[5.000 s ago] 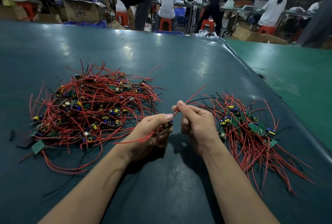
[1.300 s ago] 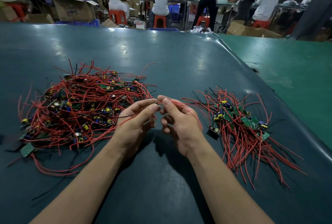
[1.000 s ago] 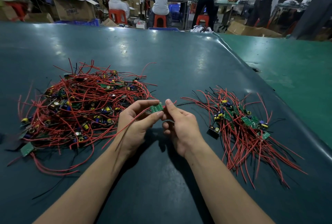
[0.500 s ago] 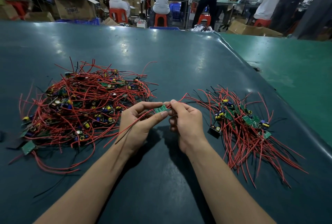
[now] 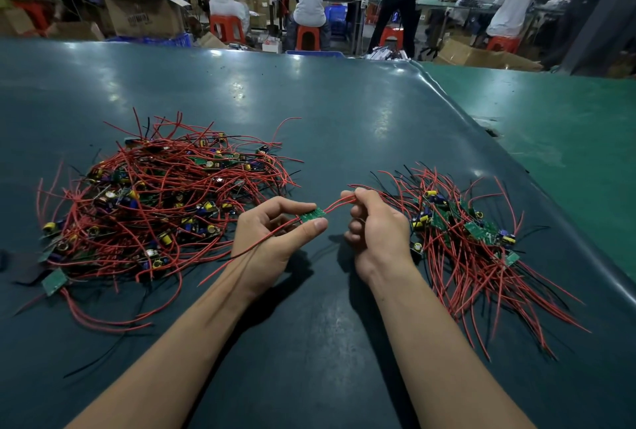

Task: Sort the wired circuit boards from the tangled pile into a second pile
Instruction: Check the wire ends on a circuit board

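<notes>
A big tangled pile [image 5: 158, 201] of small green circuit boards with red and black wires lies at the left of the dark green table [image 5: 309, 112]. A smaller, straighter second pile [image 5: 471, 239] lies at the right. Between the piles, my left hand [image 5: 272, 239] pinches one small green board [image 5: 312, 214] between thumb and forefinger, and red wires trail back over its palm. My right hand [image 5: 375, 225] grips the red wires [image 5: 339, 203] running from the board's right end, close to the second pile's left edge.
One loose board [image 5: 54, 281] lies at the tangled pile's near left corner. A lighter green table [image 5: 550, 126] adjoins on the right past a raised seam. Seated and standing people, red stools and cardboard boxes [image 5: 144, 16] fill the background beyond the far edge.
My hands have drawn apart since half a second ago. The right hand has slid rightward along the red wires, stretching them out from the board pinched in the left hand.
</notes>
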The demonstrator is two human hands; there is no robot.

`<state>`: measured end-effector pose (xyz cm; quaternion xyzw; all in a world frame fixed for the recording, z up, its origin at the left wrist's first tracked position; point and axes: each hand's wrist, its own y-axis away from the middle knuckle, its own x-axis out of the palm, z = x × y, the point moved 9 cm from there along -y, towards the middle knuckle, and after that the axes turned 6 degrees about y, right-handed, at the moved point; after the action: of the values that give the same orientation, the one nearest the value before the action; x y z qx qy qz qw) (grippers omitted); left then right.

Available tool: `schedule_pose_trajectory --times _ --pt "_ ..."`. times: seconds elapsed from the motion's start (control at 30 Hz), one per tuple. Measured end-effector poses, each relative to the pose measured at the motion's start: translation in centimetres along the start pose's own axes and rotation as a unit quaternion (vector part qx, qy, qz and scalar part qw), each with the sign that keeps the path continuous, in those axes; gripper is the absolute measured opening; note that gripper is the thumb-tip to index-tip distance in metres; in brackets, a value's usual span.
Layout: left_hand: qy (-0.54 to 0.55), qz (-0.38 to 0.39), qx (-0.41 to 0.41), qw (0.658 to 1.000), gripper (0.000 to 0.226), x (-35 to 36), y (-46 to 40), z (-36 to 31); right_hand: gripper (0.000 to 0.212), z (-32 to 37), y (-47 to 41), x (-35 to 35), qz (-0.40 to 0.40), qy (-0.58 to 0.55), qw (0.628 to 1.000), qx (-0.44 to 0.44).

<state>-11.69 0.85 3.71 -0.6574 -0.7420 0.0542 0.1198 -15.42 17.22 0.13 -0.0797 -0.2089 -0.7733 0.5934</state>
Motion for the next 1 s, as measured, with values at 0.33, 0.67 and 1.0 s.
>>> schedule_pose_trajectory --times 0.33,0.67,1.0 --pt "0.015 0.001 -0.009 1.0 0.018 0.0 0.0 0.4 0.027 0.3 -0.4 -0.7 -0.023 0.0 1.0 -0.005" --pt "-0.003 -0.009 0.006 1.0 0.018 -0.2 0.0 0.2 0.026 -0.1 -0.5 -0.6 -0.021 0.003 1.0 0.001" --pt "-0.006 0.002 0.008 1.0 0.017 0.0 0.0 0.1 0.028 0.8 -1.1 -2.0 -0.063 -0.039 0.997 -0.025"
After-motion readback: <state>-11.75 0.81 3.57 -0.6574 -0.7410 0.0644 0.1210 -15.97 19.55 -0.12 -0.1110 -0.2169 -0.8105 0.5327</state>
